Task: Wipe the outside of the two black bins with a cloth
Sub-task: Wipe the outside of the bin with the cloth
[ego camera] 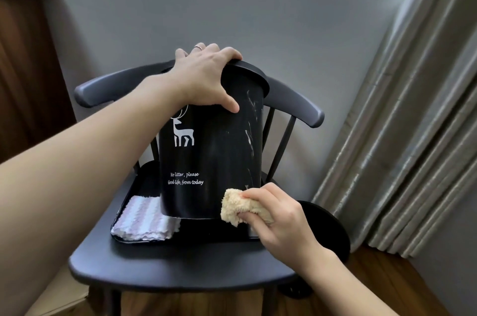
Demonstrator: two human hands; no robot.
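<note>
A black bin (211, 150) is standing on a tray (134, 194) on the chair (180, 264), the left hand (204, 78) gripping its rim. The right hand (273, 215) is clutching a beige cloth (237, 207), wiping the bin's lower side. White streaks above are probably calling for an upward stroke next

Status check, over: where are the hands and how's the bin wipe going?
Left hand grips the black bin at its rim. Right hand presses the tan cloth to its lower side. White streaks remain higher up. Striped cloth lies on the tray.
</note>
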